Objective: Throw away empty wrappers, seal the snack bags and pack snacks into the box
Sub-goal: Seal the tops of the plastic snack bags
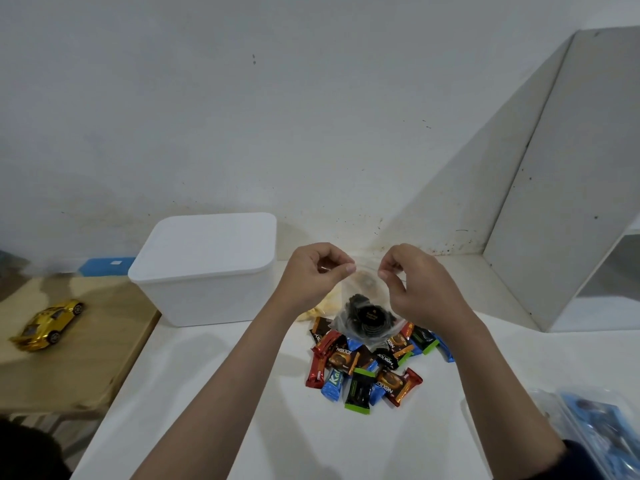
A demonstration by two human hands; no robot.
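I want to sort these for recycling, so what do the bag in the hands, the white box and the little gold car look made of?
Bag: thin clear plastic film; dark snacks show through.
White box: likely matte moulded plastic, with rounded corners and lid.
Gold car: mirror-shiny gold finish; metal or plated plastic, cannot tell.

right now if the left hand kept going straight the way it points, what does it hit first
The left hand points right, pinching the top of the clear snack bag. Straight on, it would probably meet the right hand gripping the same bag top, though depth is hard to judge.
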